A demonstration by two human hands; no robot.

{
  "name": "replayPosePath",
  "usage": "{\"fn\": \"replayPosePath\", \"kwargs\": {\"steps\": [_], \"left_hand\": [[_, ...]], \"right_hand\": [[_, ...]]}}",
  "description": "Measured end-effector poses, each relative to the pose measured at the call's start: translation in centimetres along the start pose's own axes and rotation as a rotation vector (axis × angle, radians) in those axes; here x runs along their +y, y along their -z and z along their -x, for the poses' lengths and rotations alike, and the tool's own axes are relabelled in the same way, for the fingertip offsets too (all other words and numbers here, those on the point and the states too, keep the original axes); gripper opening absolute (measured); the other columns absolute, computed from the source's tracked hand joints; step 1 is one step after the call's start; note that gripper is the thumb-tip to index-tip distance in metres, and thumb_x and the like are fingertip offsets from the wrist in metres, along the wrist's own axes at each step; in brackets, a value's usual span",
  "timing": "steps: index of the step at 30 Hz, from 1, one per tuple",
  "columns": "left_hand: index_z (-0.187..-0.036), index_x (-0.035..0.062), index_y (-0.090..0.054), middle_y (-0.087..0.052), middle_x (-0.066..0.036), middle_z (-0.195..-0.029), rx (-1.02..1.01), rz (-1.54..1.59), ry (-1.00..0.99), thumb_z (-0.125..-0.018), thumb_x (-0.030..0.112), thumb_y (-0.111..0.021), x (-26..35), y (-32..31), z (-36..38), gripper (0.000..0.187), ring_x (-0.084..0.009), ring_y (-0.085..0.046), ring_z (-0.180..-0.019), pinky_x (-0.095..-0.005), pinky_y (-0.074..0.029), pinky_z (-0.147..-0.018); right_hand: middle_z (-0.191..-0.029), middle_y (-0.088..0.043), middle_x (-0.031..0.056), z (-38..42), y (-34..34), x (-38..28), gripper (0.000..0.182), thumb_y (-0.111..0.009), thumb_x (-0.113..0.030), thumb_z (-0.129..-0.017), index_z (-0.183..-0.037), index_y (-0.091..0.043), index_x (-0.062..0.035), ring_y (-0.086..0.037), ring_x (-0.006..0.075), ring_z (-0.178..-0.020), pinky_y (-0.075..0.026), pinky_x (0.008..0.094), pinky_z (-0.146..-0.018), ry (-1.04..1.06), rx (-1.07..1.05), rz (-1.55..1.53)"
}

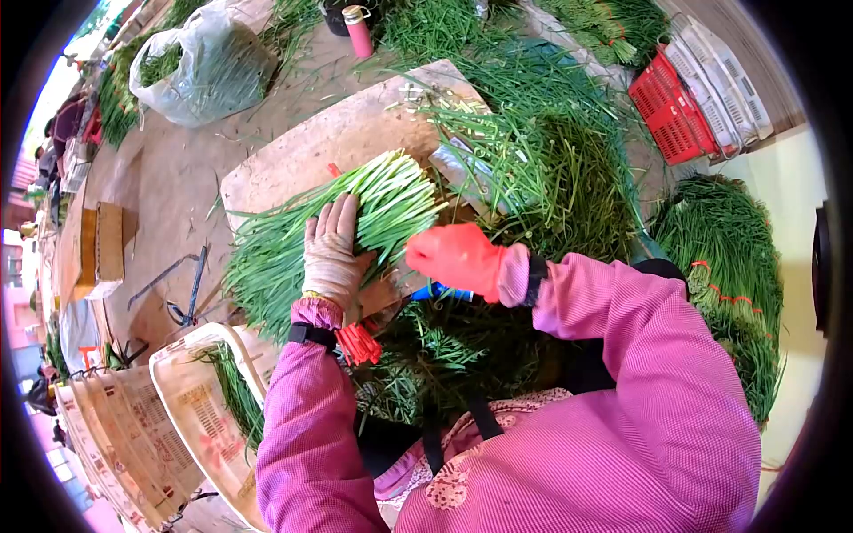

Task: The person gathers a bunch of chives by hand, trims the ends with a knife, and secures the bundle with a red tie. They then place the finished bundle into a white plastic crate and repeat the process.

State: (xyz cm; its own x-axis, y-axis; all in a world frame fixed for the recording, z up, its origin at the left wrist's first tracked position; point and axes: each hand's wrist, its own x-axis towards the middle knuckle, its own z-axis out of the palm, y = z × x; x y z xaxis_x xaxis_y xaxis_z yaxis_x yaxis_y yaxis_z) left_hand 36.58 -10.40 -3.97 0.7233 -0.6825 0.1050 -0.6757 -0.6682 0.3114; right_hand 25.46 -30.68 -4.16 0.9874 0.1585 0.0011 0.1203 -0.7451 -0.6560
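Note:
A bundle of long green stalks with pale cut ends (391, 200) lies across a worn wooden board (311, 147). My left hand (334, 253), in a pale glove, rests on the bundle with its fingers stretched out. Close to the bundle's right edge is my right hand (458, 258), in an orange-red glove, its fingers curled closed; what they hold, if anything, is hidden. Red ties (358, 343) hang in a bunch by my left wrist. A blue object (440, 291) shows below my right hand. Beside the board, a large loose heap of stalks (569, 169) spreads to the right.
A white basket (200, 391) stands at the lower left, a red crate (673, 107) at the upper right. Tied green bundles (733, 275) lie at the right. Farther off are a plastic bag (200, 75), a pink bottle (358, 34) and a cardboard box (108, 242).

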Motion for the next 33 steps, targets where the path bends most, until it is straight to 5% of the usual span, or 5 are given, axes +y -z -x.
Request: {"fn": "replayPosePath", "kwargs": {"steps": [13, 17, 21, 23, 33], "left_hand": [[-0.146, 0.0150, -0.035, -0.042, -0.011, -0.147, -0.007, 0.016, -0.029, -0.067, 0.020, -0.081, -1.4, -0.2, -0.9, 0.092, -0.0339, -0.039, -0.136, -0.0515, -0.028, -0.113], [-0.146, 0.0148, -0.035, -0.042, -0.011, -0.147, -0.011, 0.004, -0.025, -0.067, 0.019, -0.082, -1.1, 0.0, -0.6, 0.092, -0.0334, -0.039, -0.136, -0.0504, -0.028, -0.113], [-0.145, 0.0143, -0.036, -0.043, -0.011, -0.147, 0.010, 0.000, -0.030, -0.065, 0.018, -0.083, -0.9, -0.1, -0.6, 0.093, -0.0322, -0.040, -0.135, -0.0502, -0.029, -0.112], [-0.144, 0.0137, -0.036, -0.043, -0.011, -0.146, 0.022, -0.009, -0.037, -0.064, 0.018, -0.084, -0.9, 0.0, -0.7, 0.094, -0.0312, -0.040, -0.135, -0.0501, -0.030, -0.112], [-0.146, 0.0113, -0.033, -0.043, -0.012, -0.146, -0.032, -0.004, -0.006, -0.060, 0.020, -0.085, -0.5, 0.5, -0.9, 0.101, -0.0309, -0.039, -0.136, -0.0493, -0.027, -0.114]], "right_hand": [[-0.078, -0.069, 0.0124, 2.6, -7.4, -2.8, 0.035, -0.052, -0.039, -0.095, -0.096, -0.069, -0.0082, -0.068, 0.0300, -0.074, -0.052, 0.0460, -0.065, 0.546, 0.261, 0.381], [-0.082, -0.069, 0.0134, 4.6, -3.2, -6.7, 0.029, -0.054, -0.035, -0.094, -0.100, -0.068, -0.0103, -0.068, 0.0291, -0.075, -0.052, 0.0447, -0.070, 0.164, -0.924, -0.212], [-0.072, -0.064, 0.0125, 2.7, -5.5, -2.9, 0.024, -0.059, -0.031, -0.088, -0.098, -0.067, -0.0098, -0.066, 0.0344, -0.071, -0.052, 0.0437, -0.064, 0.504, 0.389, 0.240], [-0.071, -0.064, 0.0118, 4.2, -4.2, -3.9, 0.024, -0.059, -0.031, -0.088, -0.100, -0.064, -0.0112, -0.065, 0.0333, -0.067, -0.050, 0.0452, -0.056, 0.310, -0.619, 0.303], [-0.069, -0.063, 0.0061, 4.1, -0.8, -1.2, 0.044, -0.064, -0.040, -0.086, -0.114, -0.055, -0.0080, -0.064, 0.0238, -0.062, -0.048, 0.0392, -0.050, 0.097, 0.067, 0.489]]}}
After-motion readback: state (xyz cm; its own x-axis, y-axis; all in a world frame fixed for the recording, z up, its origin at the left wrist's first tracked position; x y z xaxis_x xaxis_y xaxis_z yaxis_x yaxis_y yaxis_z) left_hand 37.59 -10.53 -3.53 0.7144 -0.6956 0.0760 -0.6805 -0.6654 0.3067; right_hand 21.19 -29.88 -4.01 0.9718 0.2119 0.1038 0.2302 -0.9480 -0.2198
